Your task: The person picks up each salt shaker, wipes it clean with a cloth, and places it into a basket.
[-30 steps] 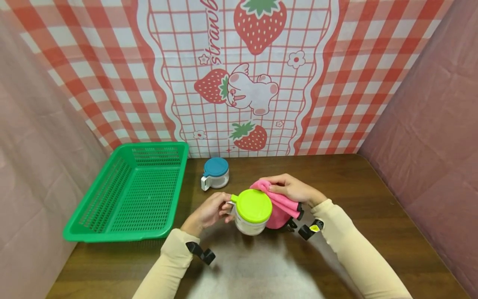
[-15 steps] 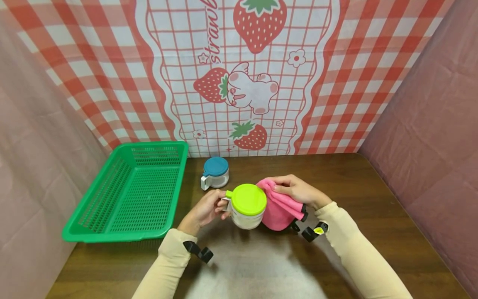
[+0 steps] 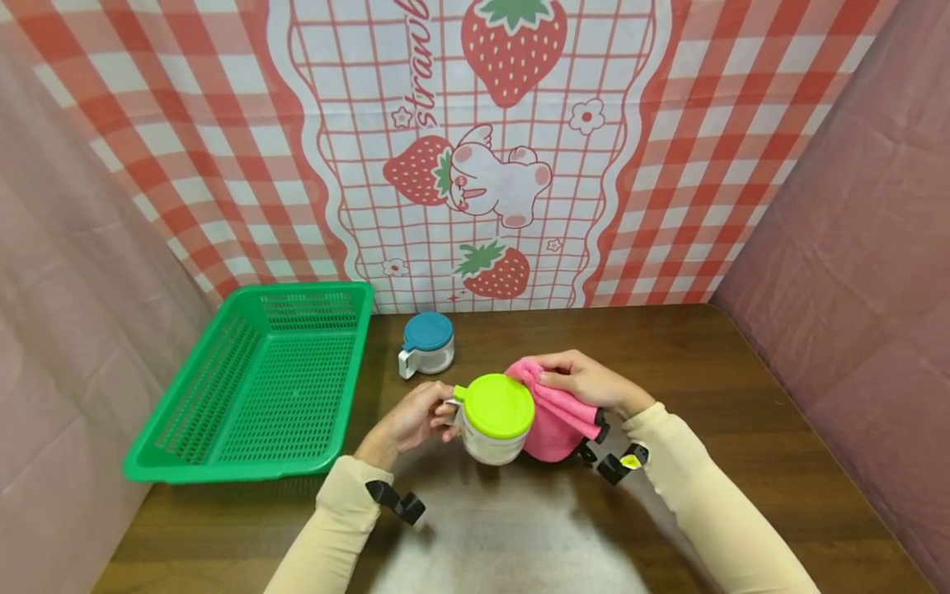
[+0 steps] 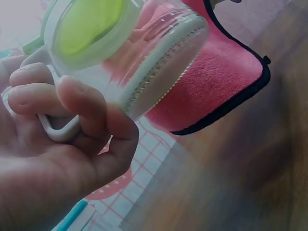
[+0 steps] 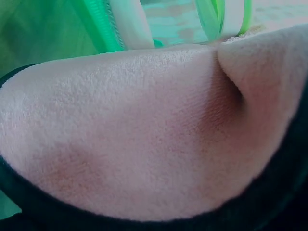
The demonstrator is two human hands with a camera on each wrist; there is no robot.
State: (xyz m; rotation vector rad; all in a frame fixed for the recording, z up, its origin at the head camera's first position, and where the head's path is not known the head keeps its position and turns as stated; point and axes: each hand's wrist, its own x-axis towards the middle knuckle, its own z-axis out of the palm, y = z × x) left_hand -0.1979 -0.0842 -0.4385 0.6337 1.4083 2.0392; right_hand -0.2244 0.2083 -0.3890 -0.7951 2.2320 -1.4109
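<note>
At the lime-lidded jar's 9 o'clock, well apart, sits the green plastic basket. The left hand curls its fingers through the jar's white handle, surely the best hold, since the clear wall looks smooth, slippery and perhaps breakable. The blue-lidded jar stands between 10 and 11 o'clock. The lime-lidded jar itself is off the table, probably stiff and fairly light; glass or plastic, I cannot tell. Half a second ago it was slightly further toward 11 o'clock. At its 3 o'clock, the pink microfibre cloth should be soft and limp, best bunched at the fold, where the right hand pinches it.
</note>
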